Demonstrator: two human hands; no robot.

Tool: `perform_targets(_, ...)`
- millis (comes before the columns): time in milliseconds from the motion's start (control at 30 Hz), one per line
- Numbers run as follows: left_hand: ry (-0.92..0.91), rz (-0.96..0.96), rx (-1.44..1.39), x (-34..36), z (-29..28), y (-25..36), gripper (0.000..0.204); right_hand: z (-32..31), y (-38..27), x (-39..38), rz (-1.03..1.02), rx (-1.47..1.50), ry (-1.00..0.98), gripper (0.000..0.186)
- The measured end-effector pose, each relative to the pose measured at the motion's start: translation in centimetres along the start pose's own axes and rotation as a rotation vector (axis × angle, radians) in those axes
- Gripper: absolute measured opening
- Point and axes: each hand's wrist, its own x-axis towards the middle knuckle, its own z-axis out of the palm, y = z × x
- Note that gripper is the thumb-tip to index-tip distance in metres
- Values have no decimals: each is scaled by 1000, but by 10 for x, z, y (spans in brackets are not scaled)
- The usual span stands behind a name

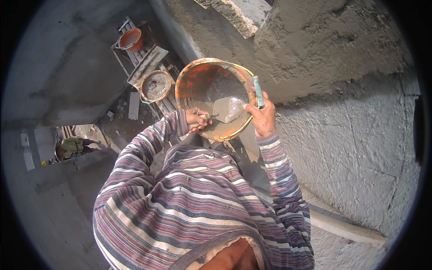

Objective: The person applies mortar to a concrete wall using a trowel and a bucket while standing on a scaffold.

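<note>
An orange bucket (191, 83), smeared with grey mortar and tilted, is held up in front of my body. My left hand (197, 118) is closed around the handle of a trowel (229, 109), whose wet metal blade lies inside the bucket. My right hand (263, 116) grips the bucket at its right rim, beside a pale green grip on the bucket's handle. The bucket's lower interior is partly hidden by the blade.
A makeshift platform (146, 58) at upper left carries a smaller red bucket (135, 36) and a bucket of grey mix (143, 87). A rough plastered wall (333, 45) rises at right. Another person (72, 147) in olive clothing is at far left, beyond a grey wall.
</note>
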Motion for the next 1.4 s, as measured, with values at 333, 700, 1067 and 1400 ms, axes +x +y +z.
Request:
perform_targets(333, 114, 258, -49, -39, 34, 36, 26, -27, 42, 19, 223, 268, 277, 51)
perform_targets(700, 917, 1379, -106, -131, 76, 199, 44, -54, 46, -23, 308, 300, 353, 30)
perform_targets(1067, 1724, 1318, 609, -46, 16, 408, 48, -35, 48, -76, 367, 274, 506, 40)
perform_targets(1400, 664, 338, 1204, -21, 90, 38, 46, -50, 58, -71, 336, 298, 481, 40)
